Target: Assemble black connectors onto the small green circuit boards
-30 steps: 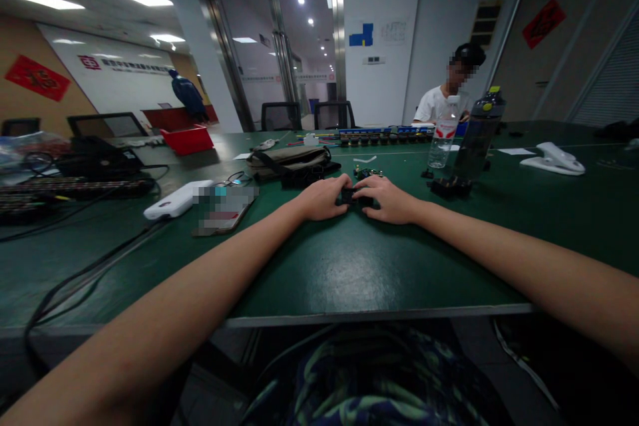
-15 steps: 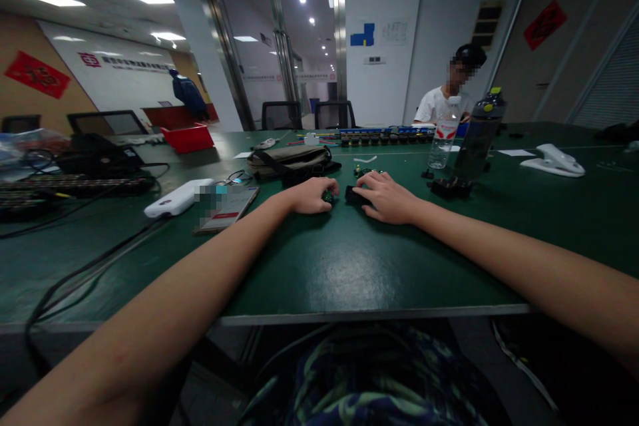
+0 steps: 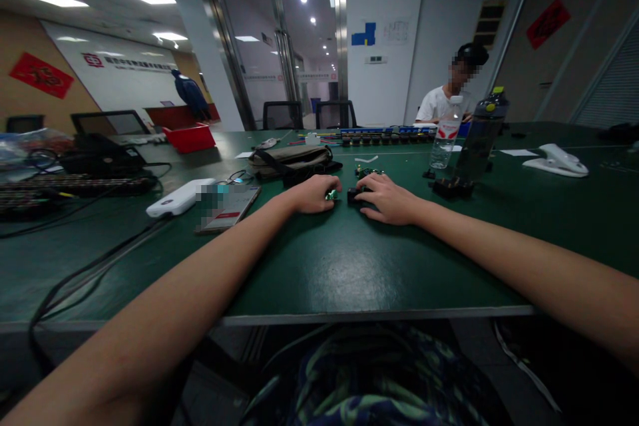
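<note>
Over the green table (image 3: 349, 266), my left hand (image 3: 315, 194) is closed on a small green circuit board (image 3: 332, 195), which pokes out between thumb and fingers and catches the light. Just to its right, my right hand (image 3: 389, 200) grips a small black block-like part (image 3: 354, 196); most of it is under the fingers, so its kind is hidden. A narrow gap separates the board from the black part. More small green circuit boards (image 3: 367, 172) lie right behind my right hand's fingers.
A grey-brown bag (image 3: 294, 161) lies behind my left hand. Left of it are a phone (image 3: 229, 210) and a white power bank (image 3: 182, 198) with cables. On the right stand a clear water bottle (image 3: 446, 140), a dark bottle (image 3: 482, 136) and black parts (image 3: 452, 188). A person (image 3: 439, 105) sits opposite.
The circuit board in my left hand has tilted and now shows a brighter face. Both hands stay almost in place, with the view shifted slightly.
</note>
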Demonstrator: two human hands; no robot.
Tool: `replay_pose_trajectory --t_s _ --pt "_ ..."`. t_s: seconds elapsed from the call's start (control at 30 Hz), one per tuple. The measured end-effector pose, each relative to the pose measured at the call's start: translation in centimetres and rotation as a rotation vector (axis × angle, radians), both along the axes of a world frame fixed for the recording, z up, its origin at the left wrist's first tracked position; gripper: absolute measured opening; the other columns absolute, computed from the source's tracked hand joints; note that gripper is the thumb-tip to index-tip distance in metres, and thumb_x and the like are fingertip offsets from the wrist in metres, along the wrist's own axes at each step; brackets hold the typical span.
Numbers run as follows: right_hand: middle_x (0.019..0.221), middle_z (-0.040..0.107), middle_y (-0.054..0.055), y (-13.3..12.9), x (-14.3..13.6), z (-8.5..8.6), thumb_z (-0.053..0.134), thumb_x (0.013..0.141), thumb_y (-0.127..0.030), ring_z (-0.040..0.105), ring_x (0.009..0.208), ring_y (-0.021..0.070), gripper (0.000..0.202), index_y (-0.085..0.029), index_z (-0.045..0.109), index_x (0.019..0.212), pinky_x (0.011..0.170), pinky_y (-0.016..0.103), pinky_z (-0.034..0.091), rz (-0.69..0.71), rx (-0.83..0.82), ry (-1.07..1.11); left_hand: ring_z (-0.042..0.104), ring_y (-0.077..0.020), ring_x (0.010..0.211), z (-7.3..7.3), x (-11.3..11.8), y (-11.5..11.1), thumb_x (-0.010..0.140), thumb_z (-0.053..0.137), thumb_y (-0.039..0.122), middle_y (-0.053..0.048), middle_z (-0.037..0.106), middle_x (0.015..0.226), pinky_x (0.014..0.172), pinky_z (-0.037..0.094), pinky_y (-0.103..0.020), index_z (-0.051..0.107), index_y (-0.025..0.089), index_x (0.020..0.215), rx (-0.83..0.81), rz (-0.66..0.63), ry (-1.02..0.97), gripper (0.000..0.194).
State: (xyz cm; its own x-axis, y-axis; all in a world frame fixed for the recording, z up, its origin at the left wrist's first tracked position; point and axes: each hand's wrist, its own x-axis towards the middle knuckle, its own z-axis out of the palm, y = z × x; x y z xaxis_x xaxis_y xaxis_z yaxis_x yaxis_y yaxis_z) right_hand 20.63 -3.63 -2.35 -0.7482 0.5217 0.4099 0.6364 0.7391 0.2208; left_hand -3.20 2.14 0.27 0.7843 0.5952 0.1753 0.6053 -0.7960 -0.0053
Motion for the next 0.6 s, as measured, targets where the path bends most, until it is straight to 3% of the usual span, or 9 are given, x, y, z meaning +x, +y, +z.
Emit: replay_pose_trajectory --t_s 0.3,0.6 --pt "0.129 0.059 0.019 0.16 0.1 -0.13 0.056 0.092 -0.03 0.05 0.121 0.0331 0.039 -0.014 0.066 0.126 0.1 0.059 0.044 -0.031 -0.046 0.01 0.062 -0.0248 0.11 -0.24 0.0 0.54 0.075 0.06 0.021 -0.012 0.066 0.116 0.099 0.049 -0.036 0.062 0.014 0.115 0.065 0.006 -0.058 0.041" --pt "0.128 0.058 0.018 0.09 0.2 0.05 0.058 0.091 -0.029 0.05 0.122 0.0338 0.033 -0.016 0.071 0.118 0.103 0.061 0.041 0.004 -0.081 0.031 0.063 -0.0251 0.103 0.15 -0.03 0.11 0.075 0.061 0.024 -0.01 0.065 0.11 0.095 0.052 -0.038 0.061 0.017 0.11 0.063 0.02 -0.105 0.035"
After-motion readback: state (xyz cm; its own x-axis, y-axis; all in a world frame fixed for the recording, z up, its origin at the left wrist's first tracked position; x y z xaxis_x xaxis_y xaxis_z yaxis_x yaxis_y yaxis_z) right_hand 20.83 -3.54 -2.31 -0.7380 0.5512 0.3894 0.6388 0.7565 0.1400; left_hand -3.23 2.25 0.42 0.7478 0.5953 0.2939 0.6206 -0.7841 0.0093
